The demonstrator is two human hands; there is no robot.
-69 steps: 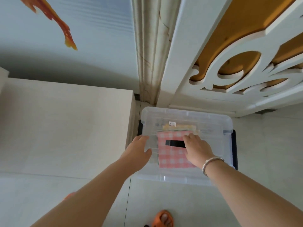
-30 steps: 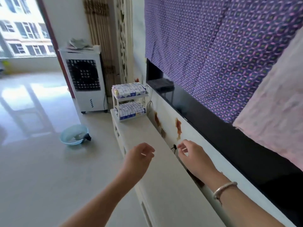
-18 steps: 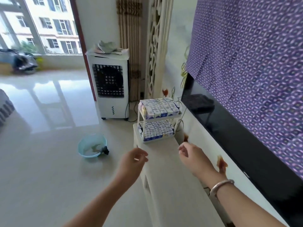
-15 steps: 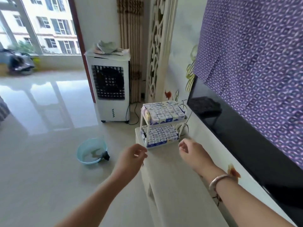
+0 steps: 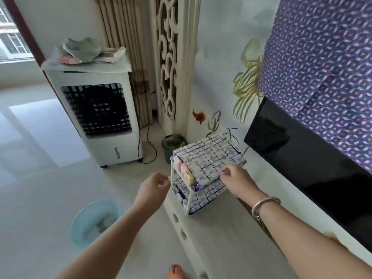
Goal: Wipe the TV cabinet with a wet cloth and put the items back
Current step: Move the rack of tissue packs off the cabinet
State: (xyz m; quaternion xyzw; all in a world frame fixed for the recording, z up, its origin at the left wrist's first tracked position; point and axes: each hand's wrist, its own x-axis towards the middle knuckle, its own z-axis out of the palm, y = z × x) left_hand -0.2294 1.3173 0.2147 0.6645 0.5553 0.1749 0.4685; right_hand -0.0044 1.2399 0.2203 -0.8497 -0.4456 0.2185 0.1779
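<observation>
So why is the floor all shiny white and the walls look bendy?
Head view: window daylight glares off the glossy floor, washing it out; the wide-angle lens bows the carved screen and tilts the air cooler; the basin looks soft, slightly blurred.

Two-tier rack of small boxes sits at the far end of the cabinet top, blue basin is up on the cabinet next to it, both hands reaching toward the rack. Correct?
Not quite. The head view shows the blue basin on the floor, left of the cabinet, not on it. The rest holds: the two-tier rack stands at the cabinet's far end, with the left hand and right hand reaching toward it.
</observation>
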